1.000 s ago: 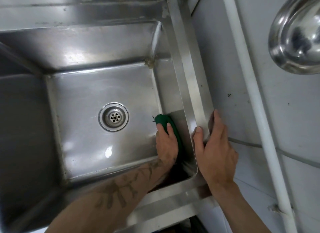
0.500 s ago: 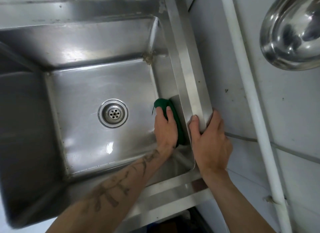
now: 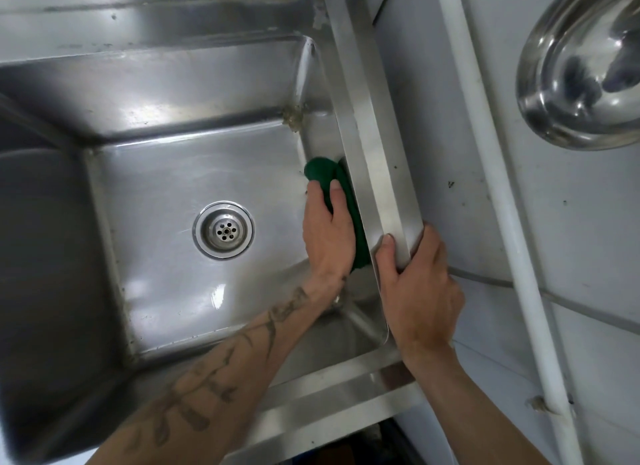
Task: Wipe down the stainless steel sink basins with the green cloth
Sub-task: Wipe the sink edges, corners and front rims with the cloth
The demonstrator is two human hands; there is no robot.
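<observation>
Two bare hands are busy at the right side of a deep, square stainless steel sink basin (image 3: 166, 173), seen from the head camera looking straight down.

The left hand (image 3: 327, 236) reaches in on a tattooed forearm (image 3: 214, 371). It holds a folded dark green cloth (image 3: 349, 191) flat against the basin's right inner wall. The fingers lie curled over the cloth, two fingertips showing on its near face, and its rounded end sticks out past them toward the back of the basin. The cloth sits just under the flat steel rim (image 3: 374, 128) and well up from the basin floor.

The right hand (image 3: 420, 291) grips that rim near its front end, with the thumb on the top face and the fingers wrapped over the outer edge.

On the basin floor, left of the cloth and clear of it, sits a round metal drain strainer (image 3: 224, 229) with small holes. A patch of brownish crust (image 3: 292, 116) clings to the back right corner.

Beyond the rim stands a pale grey wall (image 3: 571, 256). A long white pipe (image 3: 485, 153) runs along it and a thin grey cable (image 3: 571, 307) passes behind the pipe. A shiny round steel bowl (image 3: 581, 66) shows at the top right.
</observation>
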